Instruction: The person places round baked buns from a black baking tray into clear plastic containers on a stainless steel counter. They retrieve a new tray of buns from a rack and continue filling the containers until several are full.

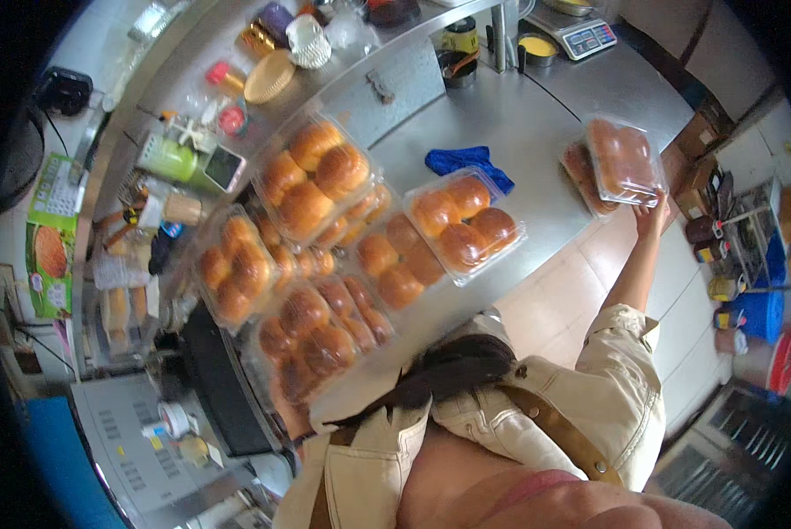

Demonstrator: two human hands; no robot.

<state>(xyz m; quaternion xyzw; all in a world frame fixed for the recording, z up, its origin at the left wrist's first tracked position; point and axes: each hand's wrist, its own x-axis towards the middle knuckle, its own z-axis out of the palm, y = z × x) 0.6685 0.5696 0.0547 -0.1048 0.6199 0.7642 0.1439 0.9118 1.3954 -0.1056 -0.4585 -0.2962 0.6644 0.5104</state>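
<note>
My right hand (657, 206) grips the near corner of a clear plastic box of brown bread (624, 162) at the table's right end. Partly beneath it, a second box of brown bread (584, 175) rests at the edge. At lower left, a clear box of glossy round buns (309, 334) covers most of my left hand (288, 406); the hand supports it from below, its fingers hidden. Several more bun boxes lie between, including a stacked one (319, 175), a box at the left (237, 268) and a tilted one (465, 225) overlapping its neighbour.
A blue cloth (471, 165) lies on the steel table (534, 132). Behind stand a digital scale (584, 36), a bowl of yellow liquid (538, 47) and a crowded shelf (395, 43). A phone (223, 167) is at left. Bottles (709, 250) and a blue bucket (759, 316) stand at right.
</note>
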